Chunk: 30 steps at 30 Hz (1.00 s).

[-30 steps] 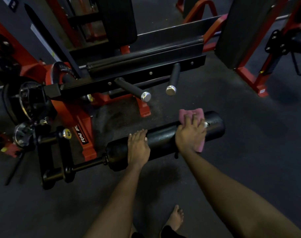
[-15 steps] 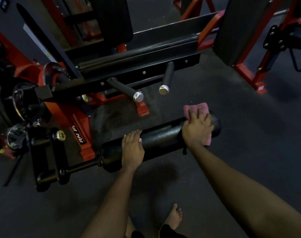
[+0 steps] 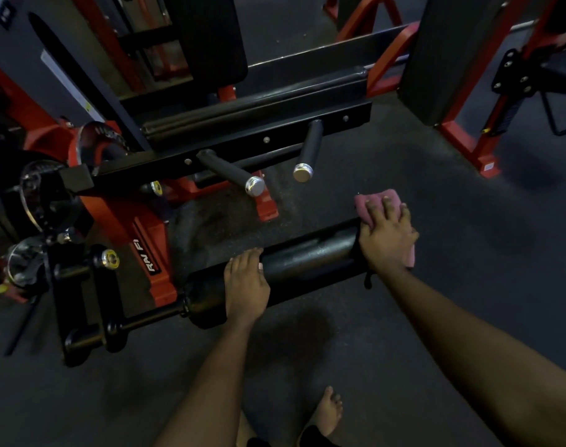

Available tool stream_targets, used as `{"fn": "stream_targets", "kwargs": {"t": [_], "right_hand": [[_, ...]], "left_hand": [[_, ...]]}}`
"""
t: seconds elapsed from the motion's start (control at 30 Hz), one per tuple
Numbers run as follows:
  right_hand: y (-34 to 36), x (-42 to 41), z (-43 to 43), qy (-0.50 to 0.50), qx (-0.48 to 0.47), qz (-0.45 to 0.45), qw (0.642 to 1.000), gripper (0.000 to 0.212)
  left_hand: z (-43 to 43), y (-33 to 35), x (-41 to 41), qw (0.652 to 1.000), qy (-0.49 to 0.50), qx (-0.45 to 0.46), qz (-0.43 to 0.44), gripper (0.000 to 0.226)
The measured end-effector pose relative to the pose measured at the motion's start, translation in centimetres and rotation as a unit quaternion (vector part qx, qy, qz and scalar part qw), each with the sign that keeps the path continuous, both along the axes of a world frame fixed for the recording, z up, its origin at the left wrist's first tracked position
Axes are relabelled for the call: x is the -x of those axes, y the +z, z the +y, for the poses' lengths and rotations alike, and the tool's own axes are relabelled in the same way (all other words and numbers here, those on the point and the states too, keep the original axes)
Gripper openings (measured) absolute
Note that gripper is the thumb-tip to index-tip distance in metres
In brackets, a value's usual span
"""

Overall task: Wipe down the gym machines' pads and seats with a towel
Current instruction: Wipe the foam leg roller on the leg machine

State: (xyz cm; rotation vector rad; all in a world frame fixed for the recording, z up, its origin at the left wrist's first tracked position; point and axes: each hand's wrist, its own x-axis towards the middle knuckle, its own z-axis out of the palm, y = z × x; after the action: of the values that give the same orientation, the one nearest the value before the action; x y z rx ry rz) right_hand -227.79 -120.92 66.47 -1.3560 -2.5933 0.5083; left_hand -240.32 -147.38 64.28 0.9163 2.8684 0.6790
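Two bare hands work on a black cylindrical roller pad that sticks out low over the dark gym floor from a red and black machine frame. The left hand lies open on the pad's left part, with fingers together and laid across the top, bracing it rather than gripping. The right hand presses a pink towel against the pad's right end, its fingers spread and nearly straight over the cloth. Towel edges show beyond the fingertips and below the palm. Two black grip handles with silver caps jut from the frame behind the pad, and a bare foot stands on the floor below. The towel looks small, light and limp, and likely to bunch or slide. It is probably best kept flat under the palm, or wrapped round the curve of the pad. The pad looks smooth, slightly glossy and cushioned, and it may turn on its bar, so steadying it near the middle seems sensible.
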Motion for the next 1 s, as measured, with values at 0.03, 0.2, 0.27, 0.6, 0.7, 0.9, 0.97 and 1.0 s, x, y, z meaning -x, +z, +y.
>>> {"fn": "stream_targets", "kwargs": {"t": [0.03,0.2,0.27,0.6,0.7,0.9,0.97,1.0], "right_hand": [[-0.5,-0.2,-1.4,-0.005,-0.01,0.011,1.0,0.058],[-3.3,-3.8,-4.6,0.041,-0.051,0.031,0.997,0.064],[-2.5,-3.1,-2.1,0.059,-0.053,0.009,0.997,0.062],[-1.1,0.2,-1.7,0.032,-0.045,0.011,0.998,0.052],[-2.8,-3.1,-3.3,0.074,-0.047,0.052,0.995,0.057],[-0.6,0.2,2.9,0.037,-0.028,-0.008,0.999,0.051],[0.4,2.4,3.6,0.007,0.007,-0.045,0.999,0.048],[0.8,3.2,3.1,0.003,0.011,-0.063,0.998,0.047]], "left_hand": [[0.1,-0.1,-0.1,1.0,0.004,0.0,0.004,0.037],[0.0,-0.3,-0.1,1.0,0.0,0.005,0.011,0.038],[-0.1,-0.3,-0.2,1.0,-0.003,0.013,0.021,0.038],[0.0,-0.2,0.2,1.0,-0.011,0.016,-0.003,0.038],[0.0,-0.3,0.3,1.0,-0.011,0.018,-0.006,0.038],[-0.3,-0.4,-0.1,0.999,-0.021,0.035,0.008,0.04],[-0.4,-0.4,-0.3,0.999,-0.022,0.038,0.007,0.042],[-0.4,-0.3,-0.4,0.999,-0.023,0.037,0.007,0.043]]}}
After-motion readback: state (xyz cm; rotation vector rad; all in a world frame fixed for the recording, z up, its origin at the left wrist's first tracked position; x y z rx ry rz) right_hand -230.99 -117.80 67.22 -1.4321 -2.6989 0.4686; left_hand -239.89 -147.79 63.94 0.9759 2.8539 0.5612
